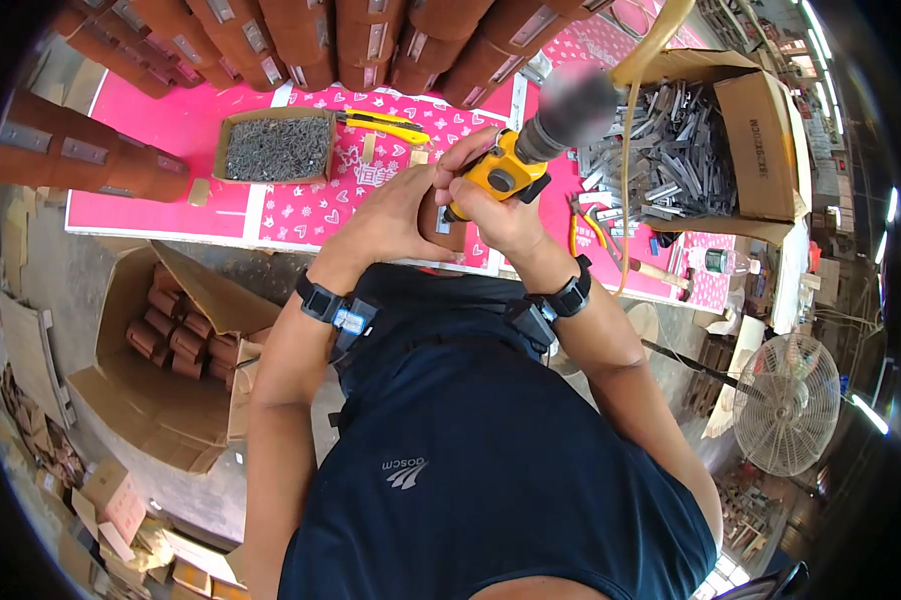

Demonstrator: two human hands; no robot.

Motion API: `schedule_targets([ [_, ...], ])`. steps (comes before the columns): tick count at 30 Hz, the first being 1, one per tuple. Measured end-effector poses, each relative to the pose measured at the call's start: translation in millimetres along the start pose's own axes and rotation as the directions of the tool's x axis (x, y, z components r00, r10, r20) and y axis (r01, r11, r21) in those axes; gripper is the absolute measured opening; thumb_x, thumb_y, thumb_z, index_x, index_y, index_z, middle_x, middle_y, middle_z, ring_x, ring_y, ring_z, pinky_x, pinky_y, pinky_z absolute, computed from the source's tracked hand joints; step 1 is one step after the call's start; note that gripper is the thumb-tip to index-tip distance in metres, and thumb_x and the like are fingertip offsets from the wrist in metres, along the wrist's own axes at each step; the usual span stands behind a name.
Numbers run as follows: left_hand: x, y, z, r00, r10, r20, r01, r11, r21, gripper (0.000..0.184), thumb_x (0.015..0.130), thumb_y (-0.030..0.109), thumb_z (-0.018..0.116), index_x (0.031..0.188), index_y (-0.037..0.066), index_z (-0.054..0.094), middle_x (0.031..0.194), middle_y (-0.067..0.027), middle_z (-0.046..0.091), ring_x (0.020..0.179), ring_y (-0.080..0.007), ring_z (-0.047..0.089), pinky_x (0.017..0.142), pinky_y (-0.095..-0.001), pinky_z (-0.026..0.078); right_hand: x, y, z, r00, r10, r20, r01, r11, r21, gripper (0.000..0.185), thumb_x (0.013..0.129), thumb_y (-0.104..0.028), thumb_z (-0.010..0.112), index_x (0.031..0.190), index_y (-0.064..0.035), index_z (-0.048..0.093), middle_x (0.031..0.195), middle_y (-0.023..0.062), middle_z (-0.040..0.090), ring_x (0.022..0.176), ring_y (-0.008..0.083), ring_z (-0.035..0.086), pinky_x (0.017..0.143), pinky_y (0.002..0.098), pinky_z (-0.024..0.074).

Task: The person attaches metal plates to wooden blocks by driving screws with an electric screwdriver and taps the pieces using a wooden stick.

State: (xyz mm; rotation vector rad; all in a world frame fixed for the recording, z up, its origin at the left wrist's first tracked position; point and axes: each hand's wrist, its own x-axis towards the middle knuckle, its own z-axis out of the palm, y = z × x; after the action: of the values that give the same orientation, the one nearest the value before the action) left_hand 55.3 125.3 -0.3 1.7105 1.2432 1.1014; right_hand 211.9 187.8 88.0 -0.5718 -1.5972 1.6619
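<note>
My left hand [385, 212] is wrapped around a small brown curved piece [450, 238] at the table's front edge. On that piece lies a small metal plate [442, 217], partly covered by my fingers. My right hand [505, 222] grips a yellow power screwdriver [500, 172], its nose pointing down at the piece beside the plate. The tip itself is hard to make out. A blurred dark cylinder forms the tool's far end, near a yellowish hose [655, 45].
A small box of grey screws [278, 148] and a yellow utility knife [385, 125] lie on the pink table [210, 205]. Stacked brown pieces [365, 45] line the back. Right: a carton of metal strips [770, 150], pliers [595, 228], a hammer [660, 275], a bottle [725, 262]. A carton [150, 400] stands lower left.
</note>
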Motion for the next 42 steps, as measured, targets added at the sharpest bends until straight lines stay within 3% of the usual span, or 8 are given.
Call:
schedule_targets([
  [17, 2, -7, 5, 1.0, 0.005, 0.007, -0.005, 0.999, -0.033, 0.089, 0.056, 0.031, 0.094, 0.131, 0.005, 0.054, 0.124, -0.0186, 0.061, 0.119, -0.0379, 0.058, 0.102, -0.0455, 0.048, -3, 3, -5, 0.999, -0.012, -0.039, 0.013, 1.0, 0.026, 0.024, 0.081, 0.002, 0.061, 0.105, 0.0, 0.06, 0.09, 0.0117, 0.068, 0.077, 0.017, 0.069, 0.073, 0.0318, 0.0587],
  [20, -2, -2, 6, 1.0, 0.026, 0.008, -0.026, 0.999, 0.035, 0.088, 0.06, 0.03, 0.092, 0.135, 0.006, 0.053, 0.13, -0.0201, 0.059, 0.124, -0.0386, 0.057, 0.105, -0.0459, 0.047, -4, 2, -5, 0.997, 0.01, -0.078, -0.007, 0.999, 0.039, 0.025, 0.081, 0.002, 0.061, 0.106, 0.0001, 0.06, 0.09, 0.0116, 0.068, 0.077, 0.0169, 0.069, 0.073, 0.0319, 0.0584],
  [23, -11, 1, 9, 0.993, 0.055, -0.106, -0.049, 0.997, 0.051, 0.084, 0.065, 0.028, 0.088, 0.138, 0.008, 0.052, 0.135, -0.0212, 0.057, 0.126, -0.0393, 0.056, 0.108, -0.0468, 0.046, -4, 1, -7, 0.997, 0.0, -0.083, 0.005, 0.999, 0.053, 0.026, 0.081, 0.003, 0.061, 0.107, 0.0004, 0.06, 0.09, 0.0116, 0.068, 0.078, 0.0172, 0.069, 0.073, 0.0321, 0.0583],
  [25, -17, 3, 10, 0.988, 0.002, -0.154, 0.022, 0.988, 0.154, 0.067, 0.071, 0.023, 0.082, 0.132, 0.007, 0.059, 0.138, -0.0199, 0.055, 0.127, -0.0389, 0.056, 0.106, -0.047, 0.047, -5, 1, -6, 0.993, 0.012, -0.113, -0.001, 0.996, 0.094, 0.026, 0.081, 0.004, 0.06, 0.107, 0.0005, 0.059, 0.09, 0.0115, 0.068, 0.077, 0.0174, 0.069, 0.072, 0.0322, 0.0581],
  [29, -15, 12, 10, 0.992, 0.012, -0.123, 0.012, 0.981, 0.192, 0.047, 0.074, 0.016, 0.077, 0.119, 0.005, 0.066, 0.139, -0.0166, 0.056, 0.126, -0.037, 0.057, 0.104, -0.0446, 0.05, -3, 5, -8, 0.995, 0.011, -0.102, 0.0, 0.993, 0.115, 0.026, 0.081, 0.005, 0.06, 0.106, 0.0009, 0.059, 0.089, 0.0114, 0.067, 0.077, 0.0169, 0.068, 0.072, 0.0316, 0.0583],
  [31, -14, 16, 10, 0.989, -0.056, -0.136, 0.078, 0.984, 0.16, 0.029, 0.077, 0.012, 0.075, 0.104, 0.002, 0.072, 0.135, -0.0138, 0.059, 0.123, -0.035, 0.059, 0.102, -0.0425, 0.051, -2, 8, -11, 0.996, -0.008, -0.093, 0.016, 0.996, 0.09, 0.026, 0.081, 0.005, 0.06, 0.106, 0.0009, 0.059, 0.089, 0.0115, 0.067, 0.077, 0.017, 0.068, 0.072, 0.0315, 0.0583],
  [38, -10, 26, 6, 0.993, -0.076, -0.086, 0.096, 0.961, 0.261, 0.018, 0.079, 0.012, 0.077, 0.094, 0.001, 0.073, 0.128, -0.0132, 0.065, 0.121, -0.0347, 0.061, 0.101, -0.0433, 0.051, -5, -5, -13, 0.987, -0.031, -0.155, 0.052, 0.99, 0.129, 0.022, 0.082, 0.004, 0.06, 0.104, 0.0005, 0.059, 0.088, 0.0122, 0.068, 0.076, 0.018, 0.068, 0.071, 0.0323, 0.0586],
  [42, -9, 24, 6, 0.996, 0.078, -0.053, -0.055, 0.933, 0.355, 0.014, 0.084, 0.009, 0.074, 0.095, 0.001, 0.072, 0.126, -0.0142, 0.066, 0.121, -0.0355, 0.061, 0.102, -0.0443, 0.05, -8, -10, -23, 0.978, -0.039, -0.204, 0.076, 0.981, 0.177, 0.021, 0.081, 0.003, 0.061, 0.102, 0.0005, 0.06, 0.087, 0.0134, 0.067, 0.075, 0.0195, 0.068, 0.07, 0.0332, 0.0581],
])
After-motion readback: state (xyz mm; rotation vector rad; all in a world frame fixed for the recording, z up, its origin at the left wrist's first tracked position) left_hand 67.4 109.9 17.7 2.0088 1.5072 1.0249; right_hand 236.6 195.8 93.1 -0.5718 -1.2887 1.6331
